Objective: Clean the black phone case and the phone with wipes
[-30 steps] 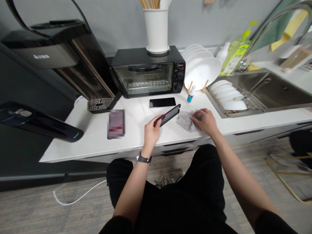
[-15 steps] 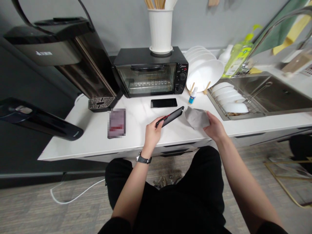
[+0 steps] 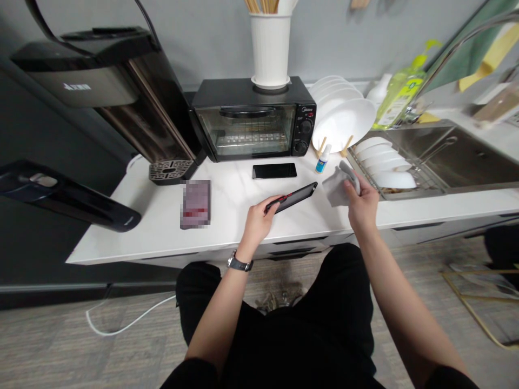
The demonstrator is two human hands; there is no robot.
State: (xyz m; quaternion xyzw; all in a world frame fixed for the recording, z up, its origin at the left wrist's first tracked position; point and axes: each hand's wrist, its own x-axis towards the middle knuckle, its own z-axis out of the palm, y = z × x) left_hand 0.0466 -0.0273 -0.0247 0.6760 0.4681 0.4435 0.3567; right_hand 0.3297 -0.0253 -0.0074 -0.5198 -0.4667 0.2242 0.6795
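Observation:
My left hand (image 3: 259, 219) is closed round one end of a thin black phone (image 3: 298, 198) with a red detail by the thumb. The phone is held tilted above the counter, its far end pointing right. In my right hand (image 3: 362, 202) is a grey cloth (image 3: 336, 186), bunched between thumb and fingers, just right of the phone and apart from it. A second black phone (image 3: 274, 170) lies flat before the oven. Beside it stands a small spray bottle (image 3: 322, 160) with a blue label and a white top.
On the white counter (image 3: 158, 232) lies a purple pixelated item (image 3: 196, 204). A toaster oven (image 3: 251, 121) carries a white utensil holder (image 3: 271, 48). A drinks machine (image 3: 117, 81) stands left; white plates (image 3: 344, 121), a soap bottle (image 3: 399, 97) and a sink (image 3: 466, 151) are right.
My right hand has moved slightly right and up, and the cloth, spread flatter before, is now folded over the fingers. The held phone has shifted a little right and turned flatter.

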